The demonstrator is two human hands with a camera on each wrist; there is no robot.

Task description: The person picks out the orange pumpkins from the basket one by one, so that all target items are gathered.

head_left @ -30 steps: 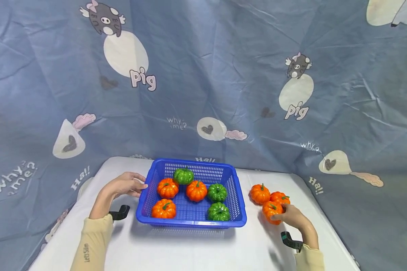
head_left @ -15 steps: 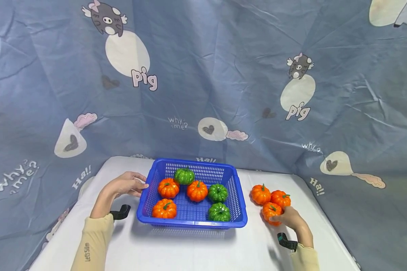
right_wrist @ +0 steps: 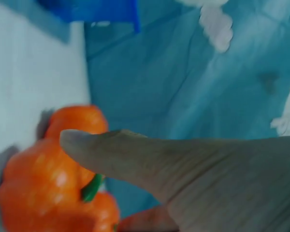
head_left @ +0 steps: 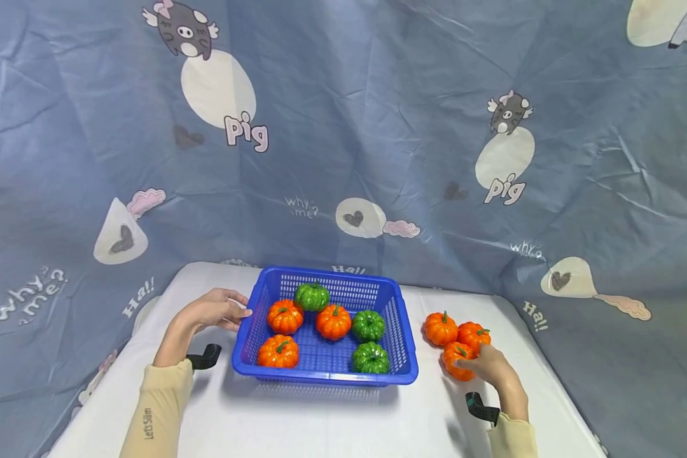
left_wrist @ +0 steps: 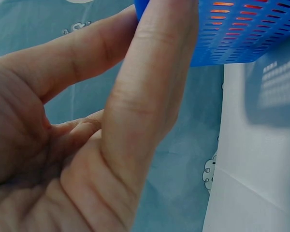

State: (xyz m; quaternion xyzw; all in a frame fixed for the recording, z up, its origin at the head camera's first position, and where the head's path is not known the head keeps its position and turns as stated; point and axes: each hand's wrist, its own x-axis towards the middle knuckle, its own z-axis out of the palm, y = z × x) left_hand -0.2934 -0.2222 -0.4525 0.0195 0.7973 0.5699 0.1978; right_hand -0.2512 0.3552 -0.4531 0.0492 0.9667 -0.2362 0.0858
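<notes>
- Head view: your R hand (head_left: 492,370) is at the near orange pumpkin (head_left: 450,355), right of centre in the lower frame, thumb lying across its front.
- R grip: most fingers hidden, & R wrist view is blurry, so can't tell if you're gripping it or just touching.
- L grip: your L hand (head_left: 208,310) has fingertips at the left rim of the blue basket (head_left: 332,378), mid-frame; can't tell if pinched or only touching.
- That pumpkin's on the white desk (head_left: 320,426) w/ two other orange pumpkins (head_left: 441,328) just above it in frame, seemingly touching.
- Basket contents: 3 orange pumpkins (head_left: 277,352) + 3 green pumpkins (head_left: 369,326).
- To handle it well, prob. best: thumb opposite fingers, low on the ribs, off the stem (head_left: 461,351).
- Go slow; its neighbours could roll if nudged.
- Keep L pressure light, else the basket may tip or slide.
</notes>
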